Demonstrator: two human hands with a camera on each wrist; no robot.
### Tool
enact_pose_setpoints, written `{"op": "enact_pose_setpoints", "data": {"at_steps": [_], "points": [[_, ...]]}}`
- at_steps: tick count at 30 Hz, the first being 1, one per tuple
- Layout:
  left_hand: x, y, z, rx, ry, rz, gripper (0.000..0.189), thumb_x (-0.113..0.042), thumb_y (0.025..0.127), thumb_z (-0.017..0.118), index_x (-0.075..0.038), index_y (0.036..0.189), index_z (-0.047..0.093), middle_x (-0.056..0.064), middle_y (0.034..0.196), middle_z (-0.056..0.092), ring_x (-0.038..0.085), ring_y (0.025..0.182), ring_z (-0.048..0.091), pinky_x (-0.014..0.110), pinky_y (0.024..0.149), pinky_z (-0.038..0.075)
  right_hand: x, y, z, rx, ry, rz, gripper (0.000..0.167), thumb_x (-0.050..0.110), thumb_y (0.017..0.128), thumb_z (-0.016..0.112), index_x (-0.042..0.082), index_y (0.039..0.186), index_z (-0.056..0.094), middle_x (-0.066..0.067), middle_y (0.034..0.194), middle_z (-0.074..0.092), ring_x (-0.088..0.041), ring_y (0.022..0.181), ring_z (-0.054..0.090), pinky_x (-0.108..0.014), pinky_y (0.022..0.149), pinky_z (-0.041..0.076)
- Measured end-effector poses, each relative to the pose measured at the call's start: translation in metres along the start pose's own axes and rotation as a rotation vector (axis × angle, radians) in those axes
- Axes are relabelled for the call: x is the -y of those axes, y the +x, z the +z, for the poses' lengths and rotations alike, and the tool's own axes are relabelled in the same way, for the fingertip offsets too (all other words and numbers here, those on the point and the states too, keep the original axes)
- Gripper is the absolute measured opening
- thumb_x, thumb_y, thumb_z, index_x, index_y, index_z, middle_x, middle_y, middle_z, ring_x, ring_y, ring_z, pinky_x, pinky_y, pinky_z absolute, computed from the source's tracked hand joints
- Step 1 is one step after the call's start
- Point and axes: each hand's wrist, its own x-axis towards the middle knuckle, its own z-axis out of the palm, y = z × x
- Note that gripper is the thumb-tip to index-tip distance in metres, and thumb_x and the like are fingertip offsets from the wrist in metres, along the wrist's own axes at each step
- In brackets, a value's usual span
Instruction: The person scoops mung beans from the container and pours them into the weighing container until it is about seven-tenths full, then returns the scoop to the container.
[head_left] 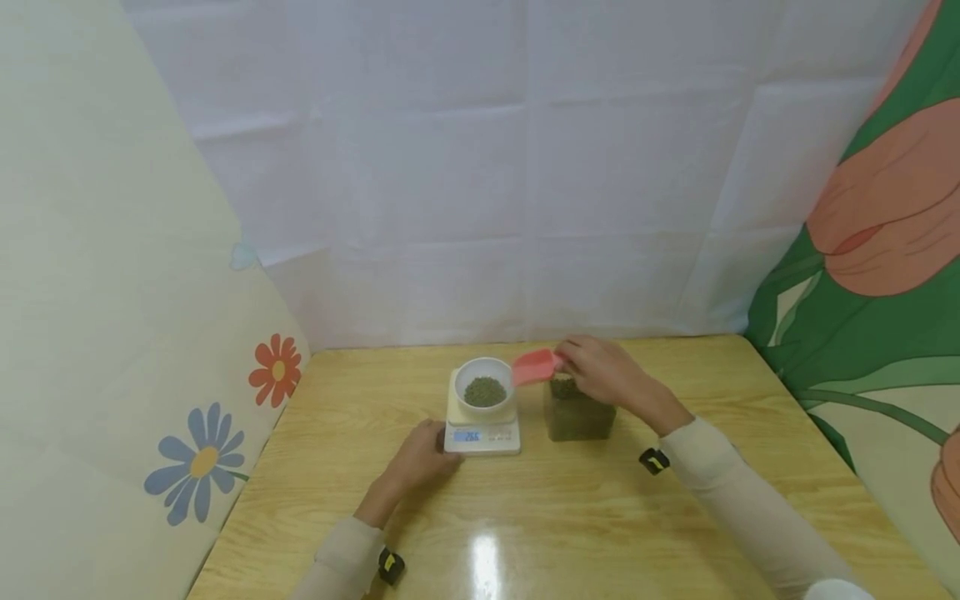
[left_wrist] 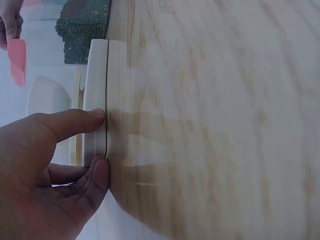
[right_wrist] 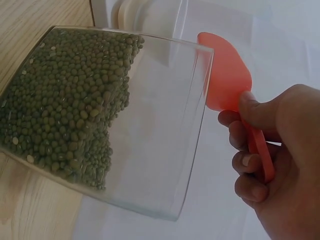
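My right hand [head_left: 600,371] grips the handle of a pink scoop [right_wrist: 227,72], fingers wrapped round it in the right wrist view. The scoop is between a white bowl [head_left: 463,375] and a clear glass container [right_wrist: 155,150] partly filled with green mung beans [right_wrist: 65,100]. A heap of mung beans [head_left: 484,392] lies in the bowl, which stands on a white kitchen scale [head_left: 482,443] with a lit display. My left hand [head_left: 420,457] holds the scale's near left corner, thumb and fingers against its edges [left_wrist: 96,75].
The wooden table [head_left: 600,517] reaches back to a white cloth [head_left: 450,208]. A flower-printed panel stands at each side, the left one pale [head_left: 112,333]. Black clips or devices [head_left: 655,461] sit at both wrists.
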Motion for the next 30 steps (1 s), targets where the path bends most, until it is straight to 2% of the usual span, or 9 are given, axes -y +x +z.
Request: {"op": "enact_pose_setpoints", "data": {"at_steps": [14,22,30], "points": [[-0.004,-0.002,-0.002,0.007,-0.008,-0.010,0.036,-0.019,0.088,0.085,-0.003,0.119,0.076,0.009,0.109,0.072,0.021,0.101,0.060,0.053,0.101,0.056,-0.009,-0.012,-0.012,-0.024,-0.016,-0.006,0.023,0.019,0.105,0.068,0.002,0.117,0.074,-0.011,0.107,0.075,-0.029,0.095,0.072,-0.048,0.086,0.063],[-0.003,-0.001,0.000,0.005,-0.009,-0.012,0.038,-0.020,0.088,0.085,-0.003,0.120,0.075,0.010,0.111,0.072,0.023,0.103,0.062,0.055,0.102,0.057,-0.017,-0.018,-0.018,-0.020,0.012,0.015,0.022,0.017,0.104,0.068,0.001,0.118,0.073,-0.014,0.111,0.076,-0.032,0.098,0.072,-0.051,0.088,0.063],[-0.002,-0.001,0.000,0.012,-0.023,-0.019,0.037,-0.019,0.088,0.085,-0.004,0.119,0.075,0.009,0.109,0.071,0.021,0.100,0.061,0.053,0.100,0.057,-0.025,-0.026,-0.027,-0.024,0.004,0.021,0.022,0.017,0.104,0.067,0.000,0.117,0.074,-0.015,0.108,0.076,-0.032,0.098,0.072,-0.051,0.089,0.063]]}}
